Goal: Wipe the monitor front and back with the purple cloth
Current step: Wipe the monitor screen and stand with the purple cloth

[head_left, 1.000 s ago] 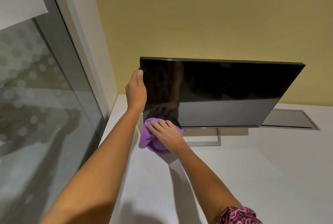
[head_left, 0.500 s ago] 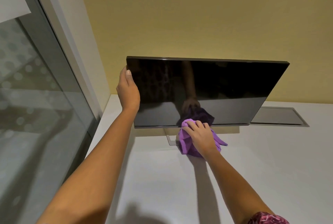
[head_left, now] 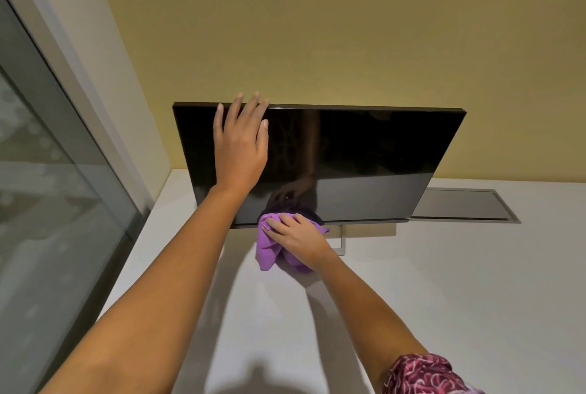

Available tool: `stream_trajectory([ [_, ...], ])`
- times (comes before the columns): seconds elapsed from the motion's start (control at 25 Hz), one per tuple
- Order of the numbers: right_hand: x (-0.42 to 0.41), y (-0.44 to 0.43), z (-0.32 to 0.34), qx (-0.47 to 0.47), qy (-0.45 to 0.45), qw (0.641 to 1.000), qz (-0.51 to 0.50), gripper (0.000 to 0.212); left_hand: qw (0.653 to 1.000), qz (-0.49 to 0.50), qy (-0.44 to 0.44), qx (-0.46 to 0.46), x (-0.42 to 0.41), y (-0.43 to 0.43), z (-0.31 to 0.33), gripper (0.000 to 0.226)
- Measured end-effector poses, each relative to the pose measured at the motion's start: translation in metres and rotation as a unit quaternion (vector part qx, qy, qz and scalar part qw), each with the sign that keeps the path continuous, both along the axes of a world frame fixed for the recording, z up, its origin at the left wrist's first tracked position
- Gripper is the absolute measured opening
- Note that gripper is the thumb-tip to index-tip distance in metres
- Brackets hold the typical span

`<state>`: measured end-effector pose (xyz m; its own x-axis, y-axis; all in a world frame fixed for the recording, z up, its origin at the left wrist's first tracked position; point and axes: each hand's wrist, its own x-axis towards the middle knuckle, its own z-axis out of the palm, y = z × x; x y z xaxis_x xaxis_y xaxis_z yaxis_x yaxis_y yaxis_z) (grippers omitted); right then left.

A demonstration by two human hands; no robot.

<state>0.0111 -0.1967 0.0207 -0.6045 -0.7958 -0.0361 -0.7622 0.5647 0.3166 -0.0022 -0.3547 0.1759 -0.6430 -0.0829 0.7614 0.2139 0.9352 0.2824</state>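
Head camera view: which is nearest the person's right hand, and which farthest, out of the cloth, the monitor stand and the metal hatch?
1. Cloth: gripped by the right hand and bunched beneath it.
2. Monitor stand: just to that hand's right, apart from it.
3. Metal hatch: farthest, off to the far right.

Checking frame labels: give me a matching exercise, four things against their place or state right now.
Things:
1. left hand
2. right hand
3. purple cloth
4. monitor

Places or states:
A. bunched at the monitor's bottom edge
B. dark, standing on the white desk
C. fingers straight, reaching the monitor's top edge
D. holds the purple cloth

Pairs: 1-C, 2-D, 3-A, 4-B
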Motion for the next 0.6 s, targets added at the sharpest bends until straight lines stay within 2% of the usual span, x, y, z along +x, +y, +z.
stream_trajectory([
  [0.2, -0.017, 0.085, -0.003, 0.042, -0.001, 0.999, 0.007, 0.075, 0.996, 0.040, 0.034, 0.078, -0.003, 0.019, 0.001, 0.033],
  [0.32, -0.028, 0.144, -0.005, 0.029, -0.018, 0.999, -0.015, 0.079, 0.989, 0.063, 0.066, 0.120, -0.008, 0.029, 0.002, 0.030],
  [0.48, -0.028, 0.208, -0.007, -0.017, -0.047, 0.994, -0.098, 0.070, 0.976, 0.117, 0.087, 0.158, -0.015, 0.046, 0.001, 0.031],
  [0.6, -0.023, 0.252, -0.003, -0.066, -0.050, 0.973, -0.215, 0.066, 0.969, 0.170, 0.078, 0.162, -0.018, 0.059, 0.001, 0.034],
])
